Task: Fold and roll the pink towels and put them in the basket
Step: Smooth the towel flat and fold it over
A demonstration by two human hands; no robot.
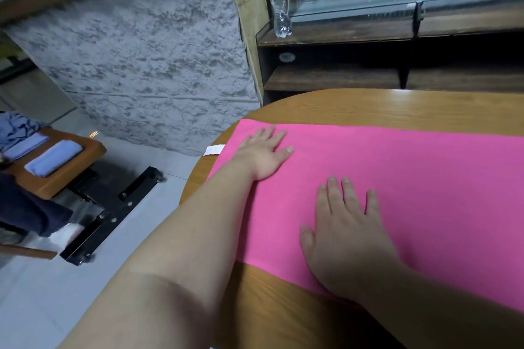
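Bare forearms come in low from the near side, and both hands lie flat, palm down, on the pink towel (pixel 425 178), fingers straight and gripping nothing. That towel is spread as one smooth layer on the wooden tabletop (pixel 368 105). Its long axis runs from the tabletop's rounded left end off to the right, past the edge of view, so I cannot tell where it stops.

The left hand (pixel 262 154) rests near the towel's left short end, close to the far corner, fingers pointing right along the cloth. A small white tag (pixel 214 149) sticks out just beyond that end. The right hand (pixel 344 231) sits nearer the person, just inside the near long edge, fingers pointing toward the far edge.

So the cloth lies under both palms and stretches mostly to their right. I'd judge the left short end the handiest free edge, with the left hand almost on it. A roll would run rightward from there, while a lengthwise fold would carry the near edge beside the right hand across to the far one. No basket shows.
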